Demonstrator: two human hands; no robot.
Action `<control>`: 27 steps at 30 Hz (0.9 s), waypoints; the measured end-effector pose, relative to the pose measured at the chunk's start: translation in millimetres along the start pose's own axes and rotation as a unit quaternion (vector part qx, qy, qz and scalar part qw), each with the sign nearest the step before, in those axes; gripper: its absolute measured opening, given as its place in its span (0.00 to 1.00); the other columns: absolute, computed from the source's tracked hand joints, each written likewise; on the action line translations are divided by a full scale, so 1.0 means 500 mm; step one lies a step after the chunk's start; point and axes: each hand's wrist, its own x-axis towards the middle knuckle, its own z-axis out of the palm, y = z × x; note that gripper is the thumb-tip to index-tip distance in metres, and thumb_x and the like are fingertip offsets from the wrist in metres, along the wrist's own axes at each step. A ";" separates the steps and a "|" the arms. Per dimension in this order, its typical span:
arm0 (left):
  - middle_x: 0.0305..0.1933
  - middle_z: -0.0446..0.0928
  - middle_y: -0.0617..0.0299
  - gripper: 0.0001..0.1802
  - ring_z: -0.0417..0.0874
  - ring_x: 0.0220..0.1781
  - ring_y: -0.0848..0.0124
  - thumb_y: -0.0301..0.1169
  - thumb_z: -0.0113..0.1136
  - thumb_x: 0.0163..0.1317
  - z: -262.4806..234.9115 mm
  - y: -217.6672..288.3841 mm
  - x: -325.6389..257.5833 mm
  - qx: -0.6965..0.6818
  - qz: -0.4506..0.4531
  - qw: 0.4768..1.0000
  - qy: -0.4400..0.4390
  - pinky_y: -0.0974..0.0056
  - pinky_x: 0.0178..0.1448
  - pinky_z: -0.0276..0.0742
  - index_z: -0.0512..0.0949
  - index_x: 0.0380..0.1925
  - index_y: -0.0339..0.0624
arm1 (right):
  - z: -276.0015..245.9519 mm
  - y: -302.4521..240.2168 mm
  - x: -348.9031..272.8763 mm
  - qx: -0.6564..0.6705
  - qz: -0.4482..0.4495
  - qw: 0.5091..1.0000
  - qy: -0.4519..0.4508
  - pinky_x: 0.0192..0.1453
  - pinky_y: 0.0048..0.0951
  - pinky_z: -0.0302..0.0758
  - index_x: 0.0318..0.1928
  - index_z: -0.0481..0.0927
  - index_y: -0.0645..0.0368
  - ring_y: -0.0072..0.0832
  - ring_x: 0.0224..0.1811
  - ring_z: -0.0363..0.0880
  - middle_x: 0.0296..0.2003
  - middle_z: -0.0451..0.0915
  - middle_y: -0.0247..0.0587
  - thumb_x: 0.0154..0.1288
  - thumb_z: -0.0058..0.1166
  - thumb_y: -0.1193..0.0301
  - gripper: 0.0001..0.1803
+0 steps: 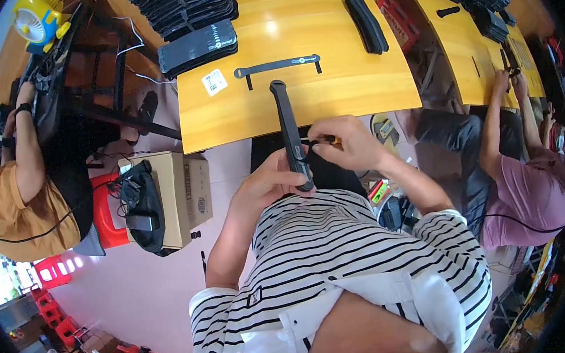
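Note:
My left hand (pixel 274 177) is closed around the lower end of a long flat black strap (pixel 285 112) with rounded ends, tilted up over the table's front edge. Beside it my right hand (pixel 348 142) is closed in a pinch on a small tool with an orange part (pixel 337 142); its kind is mostly hidden by the fingers. A dark bit shows between the fingertips and the strap. On the yellow table (pixel 276 106) beyond lies another black strap (pixel 277 66) with rounded ends, with two short black strips (pixel 250 83) near it.
Stacks of black straps (pixel 197 46) stand at the far left, and a strap bundle (pixel 366 22) lies at the right. A white label (pixel 214 82) is on the table. Left is a cardboard box (pixel 183 192) with a black bag (pixel 143 209). Two people work at other tables.

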 end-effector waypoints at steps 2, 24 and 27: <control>0.33 0.75 0.54 0.27 0.82 0.34 0.62 0.18 0.60 0.49 -0.004 -0.003 0.009 -0.005 0.004 1.000 0.008 0.65 0.38 0.81 0.63 0.49 0.39 | 0.026 0.010 -0.008 0.015 -0.007 0.999 0.029 0.28 0.28 0.69 0.30 0.74 0.66 0.33 0.23 0.73 0.21 0.73 0.44 0.50 0.52 0.77 0.06; 0.33 0.79 0.54 0.15 0.82 0.30 0.70 0.32 0.56 0.59 -0.011 -0.020 0.043 -0.046 0.085 0.995 0.002 0.69 0.34 0.81 0.71 0.43 0.34 | 0.066 0.002 -0.007 0.473 0.218 0.822 0.231 0.12 0.16 0.44 0.20 0.71 0.55 0.10 0.08 0.52 0.10 0.63 0.25 0.59 0.50 0.68 0.11; 0.33 0.79 0.55 0.16 0.82 0.30 0.71 0.32 0.57 0.58 0.004 -0.012 0.042 -0.051 0.074 0.996 -0.011 0.70 0.35 0.80 0.72 0.42 0.34 | 0.053 0.012 0.010 0.481 0.214 0.820 0.225 0.12 0.16 0.46 0.21 0.72 0.56 0.12 0.08 0.54 0.10 0.63 0.26 0.57 0.51 0.69 0.09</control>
